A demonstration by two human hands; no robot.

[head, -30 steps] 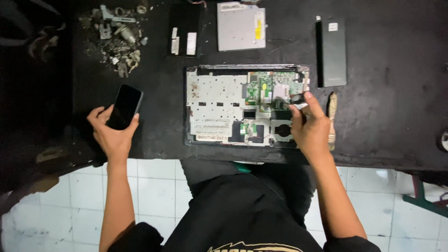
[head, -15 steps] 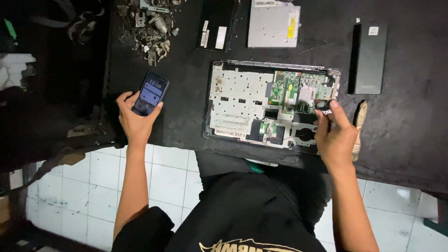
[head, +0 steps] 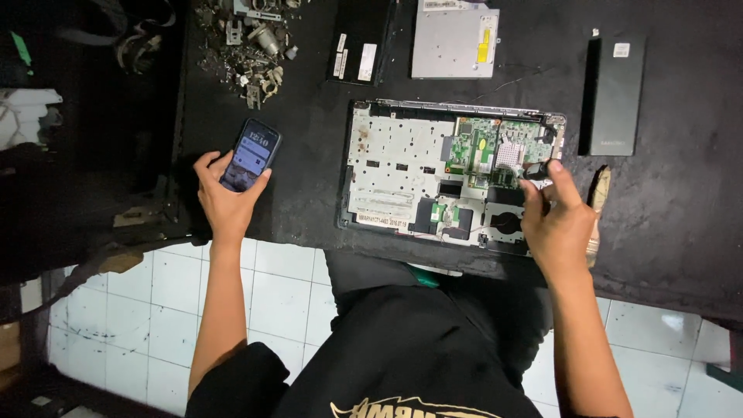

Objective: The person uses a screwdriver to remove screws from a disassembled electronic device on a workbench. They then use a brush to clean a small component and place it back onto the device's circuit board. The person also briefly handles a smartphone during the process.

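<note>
Opened laptop chassis [head: 402,174] lies flat on dark surface [head: 665,224], long axis left-right. Our right hand [head: 557,224] at its right end, fingers [head: 542,172] pinched on small dark part by green board [head: 484,147]. Left hand [head: 228,197] well apart, wrapped round lit phone [head: 251,153].

I can't make out what my right hand [head: 559,224] pinches over the laptop [head: 433,170], perhaps a small tool, and the drive [head: 453,42] is cropped by the top edge.
</note>
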